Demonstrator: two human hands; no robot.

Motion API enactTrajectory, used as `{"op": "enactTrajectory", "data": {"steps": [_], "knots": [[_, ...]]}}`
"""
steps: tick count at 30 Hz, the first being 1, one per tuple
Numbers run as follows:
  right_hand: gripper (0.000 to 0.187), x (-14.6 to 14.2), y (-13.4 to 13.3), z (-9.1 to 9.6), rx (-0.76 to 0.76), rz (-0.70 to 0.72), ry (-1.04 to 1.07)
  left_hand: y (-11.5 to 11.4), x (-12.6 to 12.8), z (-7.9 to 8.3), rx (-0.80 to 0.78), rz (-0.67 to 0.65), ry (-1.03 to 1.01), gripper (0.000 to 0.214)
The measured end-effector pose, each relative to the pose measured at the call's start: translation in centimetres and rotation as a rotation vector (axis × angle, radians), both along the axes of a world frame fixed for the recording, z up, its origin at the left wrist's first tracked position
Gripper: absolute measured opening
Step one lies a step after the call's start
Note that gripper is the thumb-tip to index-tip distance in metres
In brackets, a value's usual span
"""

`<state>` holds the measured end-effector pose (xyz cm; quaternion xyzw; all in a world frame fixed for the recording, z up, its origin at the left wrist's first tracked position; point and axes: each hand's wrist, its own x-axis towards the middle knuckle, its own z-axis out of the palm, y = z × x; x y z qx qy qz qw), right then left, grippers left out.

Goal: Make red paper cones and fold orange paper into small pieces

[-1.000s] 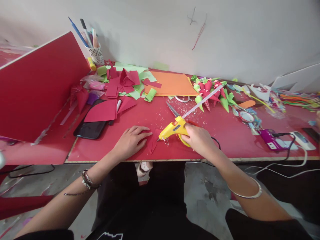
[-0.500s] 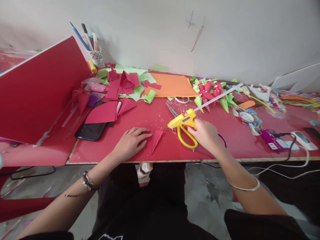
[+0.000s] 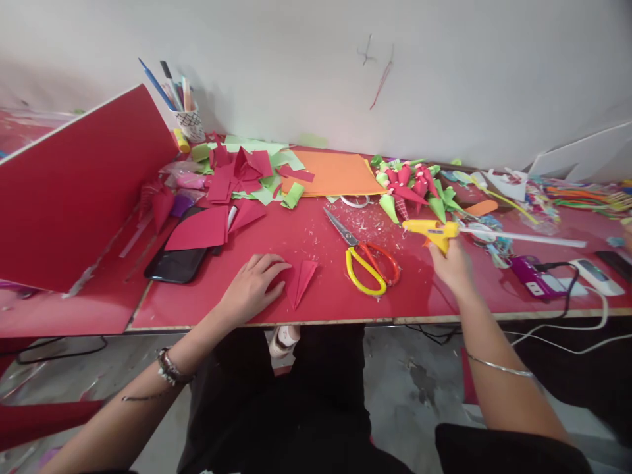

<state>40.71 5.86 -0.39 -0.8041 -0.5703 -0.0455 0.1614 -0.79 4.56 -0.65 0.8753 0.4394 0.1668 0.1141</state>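
My left hand (image 3: pixel 257 283) lies on the table near its front edge, fingers stretched out, their tips at the edge of a folded red paper piece (image 3: pixel 302 283). That piece tapers to a point toward me. My right hand (image 3: pixel 453 266) is wrapped round the handle of a yellow glue gun (image 3: pixel 432 229), whose nozzle points left. A long whitish glue stick (image 3: pixel 533 237) sticks out of its back. Between my hands rest scissors (image 3: pixel 365 260) with one yellow and one orange-red handle, blades pointing away to the left.
Red paper cutouts (image 3: pixel 197 229) overlap a black phone (image 3: pixel 172 263) at left. Behind lie orange sheets (image 3: pixel 336 172) and red and green paper cones (image 3: pixel 402 181). A propped red board (image 3: pixel 93 184) blocks the left. At right are a purple power strip (image 3: pixel 536 276) and cables.
My right hand has carried the glue gun right, away from the folded paper and off the scissors, which now show fully. My left hand has stayed in place.
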Motion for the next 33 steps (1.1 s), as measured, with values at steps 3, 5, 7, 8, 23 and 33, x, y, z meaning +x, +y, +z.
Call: {"op": "enactTrajectory", "data": {"steps": [3,5,7,8,23,33], "knots": [[0.04,1.0,0.0,-1.4,-0.039,-0.052,0.068,0.1,0.0,0.0,-0.014,-0.002,0.019,0.028],[0.04,1.3,0.0,-1.9,-0.038,-0.037,0.084,0.1,-0.1,0.0,-0.019,-0.004,0.012,0.027],[0.04,1.3,-0.1,-2.2,-0.02,-0.033,0.073,0.0,-0.1,0.1,-0.032,-0.011,-0.008,0.026],[0.041,1.2,-0.1,-2.3,-0.006,-0.035,0.063,-0.1,-0.1,0.2,-0.044,-0.014,-0.017,0.027],[0.04,-10.0,-6.7,3.6,-0.023,0.604,0.122,-0.2,0.6,1.0,-0.137,-0.181,-0.068,0.047],[0.052,-18.6,-1.2,3.8,-0.274,1.114,0.25,-2.3,1.8,1.0,0.009,0.089,0.016,0.032]]}}
